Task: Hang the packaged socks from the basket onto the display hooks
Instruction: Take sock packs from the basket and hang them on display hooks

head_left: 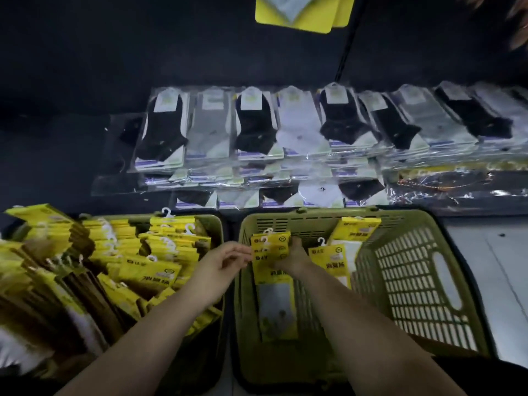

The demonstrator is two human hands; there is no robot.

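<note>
Two olive-green plastic baskets stand side by side on the floor. The right basket (414, 270) holds a few yellow sock packs with white hooks. My right hand (294, 257) grips a small stack of yellow sock packs (271, 252) above that basket, fingers curled round its right edge. My left hand (225, 260) touches the stack's left edge with its fingertips. Two more packs (343, 252) lean against the basket's back wall. The left basket (213, 221) is piled with many yellow packs (128, 258).
Rows of clear-bagged black, grey and white ankle socks (285, 132) hang on the dark display wall behind the baskets. A yellow pack (303, 12) hangs higher up at the top. Pale floor (491, 281) shows to the right of the right basket.
</note>
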